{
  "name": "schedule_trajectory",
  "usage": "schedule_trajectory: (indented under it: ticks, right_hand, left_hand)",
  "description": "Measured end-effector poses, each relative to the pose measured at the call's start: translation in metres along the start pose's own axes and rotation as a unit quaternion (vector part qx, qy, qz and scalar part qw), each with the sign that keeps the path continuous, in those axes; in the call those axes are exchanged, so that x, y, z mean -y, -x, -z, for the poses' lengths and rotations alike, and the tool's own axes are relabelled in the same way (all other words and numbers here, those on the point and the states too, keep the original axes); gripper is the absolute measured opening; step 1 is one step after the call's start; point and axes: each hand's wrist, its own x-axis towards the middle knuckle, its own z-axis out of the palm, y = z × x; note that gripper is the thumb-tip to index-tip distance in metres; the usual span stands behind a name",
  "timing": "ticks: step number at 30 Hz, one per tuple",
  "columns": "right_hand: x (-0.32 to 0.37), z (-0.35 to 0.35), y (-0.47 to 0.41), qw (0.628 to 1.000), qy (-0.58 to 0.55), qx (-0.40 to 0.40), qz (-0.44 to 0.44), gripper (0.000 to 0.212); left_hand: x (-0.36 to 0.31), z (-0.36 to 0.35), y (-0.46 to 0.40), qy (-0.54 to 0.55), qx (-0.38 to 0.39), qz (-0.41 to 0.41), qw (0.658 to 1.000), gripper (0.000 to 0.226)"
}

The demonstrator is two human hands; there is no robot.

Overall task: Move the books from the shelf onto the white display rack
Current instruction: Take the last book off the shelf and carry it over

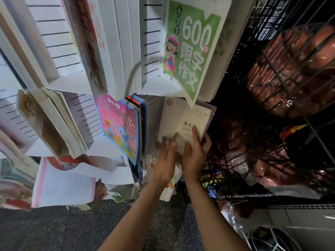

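Both forearms are bare to the frame's edge, and the left hand (166,160) and right hand (194,154) wear nothing.

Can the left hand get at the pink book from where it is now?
Probably yes. The left hand rests open on the cream book, and the pink book sits just left in the next pocket, its cover unobstructed.

Black wire rack (282,82) holding wrapped orange balls (297,69), white cables (268,238), speckled floor (76,229)
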Motion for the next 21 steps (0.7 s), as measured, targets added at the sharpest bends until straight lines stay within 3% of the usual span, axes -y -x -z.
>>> schedule_trajectory:
  ticks: [6, 10, 16, 21]
  right_hand:
    - [-0.004, 0.015, 0.003, 0.996, 0.054, 0.056, 0.051, 0.066]
    - [-0.005, 0.013, 0.006, 0.994, 0.094, 0.038, 0.04, 0.081]
    - [-0.014, 0.008, 0.016, 0.985, 0.153, 0.043, 0.064, 0.078]
    - [-0.013, 0.002, 0.005, 0.986, 0.161, 0.048, 0.02, 0.081]
  left_hand:
    - [0.012, 0.002, -0.022, 0.063, 0.003, 0.01, 0.998, 0.067]
    - [0.011, 0.003, -0.024, 0.01, -0.004, -0.009, 1.0, 0.067]
    - [0.011, -0.004, -0.021, -0.044, -0.027, -0.035, 0.998, 0.053]
    - [0.025, -0.003, -0.045, 0.026, -0.024, -0.019, 0.999, 0.054]
